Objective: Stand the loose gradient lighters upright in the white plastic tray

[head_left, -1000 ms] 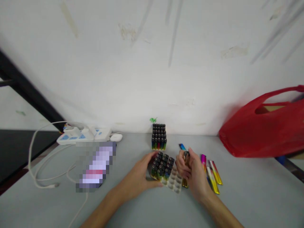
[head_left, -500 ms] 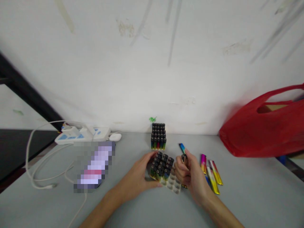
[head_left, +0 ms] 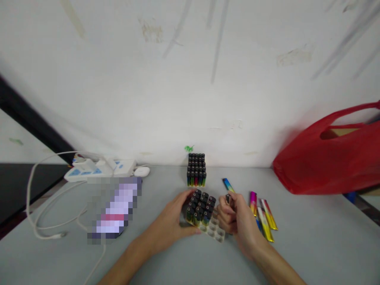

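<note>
Clasping a black-topped piece (head_left: 228, 198) (mostly hidden): right hand (head_left: 237, 215)

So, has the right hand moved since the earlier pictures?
Yes, slightly: against the green wall mark, the right hand sits lower and a little further left.

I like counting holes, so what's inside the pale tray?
What look like black-topped lighters stand in the pale tray; open pockets show toward the right hand. The lighters hide the pockets beneath them.

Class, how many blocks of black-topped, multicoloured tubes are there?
2: a rear block near the white wall; a front block on the pale dimpled tray, held by the left hand.
</note>
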A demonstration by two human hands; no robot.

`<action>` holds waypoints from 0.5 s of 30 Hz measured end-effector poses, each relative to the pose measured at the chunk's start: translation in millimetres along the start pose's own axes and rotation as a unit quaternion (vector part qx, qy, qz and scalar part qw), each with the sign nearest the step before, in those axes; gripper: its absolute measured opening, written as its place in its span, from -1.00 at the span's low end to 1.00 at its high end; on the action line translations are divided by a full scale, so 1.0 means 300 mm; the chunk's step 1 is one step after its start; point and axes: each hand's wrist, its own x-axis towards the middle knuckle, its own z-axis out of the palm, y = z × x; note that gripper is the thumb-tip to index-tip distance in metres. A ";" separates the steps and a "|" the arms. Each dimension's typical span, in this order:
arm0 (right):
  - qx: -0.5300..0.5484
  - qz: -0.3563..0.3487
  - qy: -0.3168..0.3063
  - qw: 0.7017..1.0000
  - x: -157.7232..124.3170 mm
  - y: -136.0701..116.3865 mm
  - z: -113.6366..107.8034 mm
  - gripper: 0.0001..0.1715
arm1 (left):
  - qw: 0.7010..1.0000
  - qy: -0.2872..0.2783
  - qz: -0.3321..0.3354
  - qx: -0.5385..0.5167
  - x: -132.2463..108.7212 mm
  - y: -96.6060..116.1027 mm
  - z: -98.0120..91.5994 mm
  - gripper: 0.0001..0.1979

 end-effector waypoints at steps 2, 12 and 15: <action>-0.001 0.006 0.001 1.000 0.004 -0.002 -0.001 -0.28 | 1.000 -0.001 0.001 -0.002 0.001 0.001 0.001 0.03; -0.026 0.003 -0.019 0.999 0.004 0.022 -0.012 -0.19 | 1.000 0.004 0.013 0.002 0.001 -0.006 0.000 0.03; -0.031 -0.003 -0.028 0.999 0.003 0.028 -0.012 -0.21 | 1.000 -0.002 0.011 0.007 0.002 -0.007 0.001 0.03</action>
